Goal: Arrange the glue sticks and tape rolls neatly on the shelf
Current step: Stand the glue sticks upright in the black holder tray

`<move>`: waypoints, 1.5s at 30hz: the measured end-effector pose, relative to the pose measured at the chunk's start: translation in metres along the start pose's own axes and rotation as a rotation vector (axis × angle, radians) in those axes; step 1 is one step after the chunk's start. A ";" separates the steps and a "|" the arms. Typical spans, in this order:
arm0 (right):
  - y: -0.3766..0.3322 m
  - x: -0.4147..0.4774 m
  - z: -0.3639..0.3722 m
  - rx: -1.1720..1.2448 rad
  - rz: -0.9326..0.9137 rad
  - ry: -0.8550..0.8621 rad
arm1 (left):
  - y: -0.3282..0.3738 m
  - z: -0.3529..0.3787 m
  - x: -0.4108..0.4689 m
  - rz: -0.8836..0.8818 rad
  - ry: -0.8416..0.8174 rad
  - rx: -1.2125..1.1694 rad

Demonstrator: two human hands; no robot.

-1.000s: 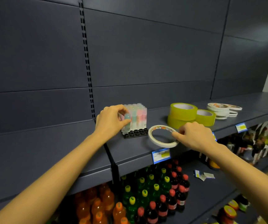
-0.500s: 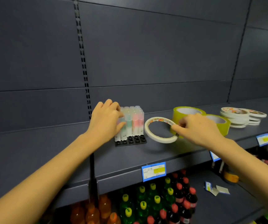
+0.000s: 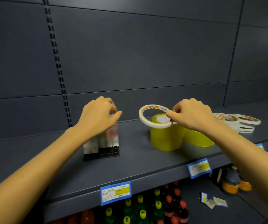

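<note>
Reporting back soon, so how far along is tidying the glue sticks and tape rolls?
Looks done: thin white tape rolls are stacked at right; yellow tape rolls sit side by side. In hand: the right hand pinches one white tape roll above the yellow ones; the left hand grips the glue sticks by their tops. Probably left: setting that roll down and squaring the glue sticks.

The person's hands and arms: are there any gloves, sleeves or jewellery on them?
The left hand and right hand are ungloved, with no rings showing. The left forearm and right forearm are uncovered to the frame's edge: no sleeves, watch or bracelet in view.
</note>
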State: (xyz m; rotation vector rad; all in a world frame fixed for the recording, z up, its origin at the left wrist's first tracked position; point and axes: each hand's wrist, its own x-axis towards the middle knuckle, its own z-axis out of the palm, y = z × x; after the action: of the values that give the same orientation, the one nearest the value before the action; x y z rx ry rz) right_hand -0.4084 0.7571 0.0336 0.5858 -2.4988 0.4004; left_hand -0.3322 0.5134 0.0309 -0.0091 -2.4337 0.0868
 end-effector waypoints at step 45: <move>-0.040 -0.025 0.006 0.444 -0.864 -0.025 | 0.103 -0.088 -0.153 -0.716 0.015 0.359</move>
State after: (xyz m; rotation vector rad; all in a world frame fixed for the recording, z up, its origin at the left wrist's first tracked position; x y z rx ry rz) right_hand -0.3725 0.7279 0.0209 1.7382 -1.9160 0.5871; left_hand -0.1608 0.6170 -0.0084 1.0000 -2.2319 0.1926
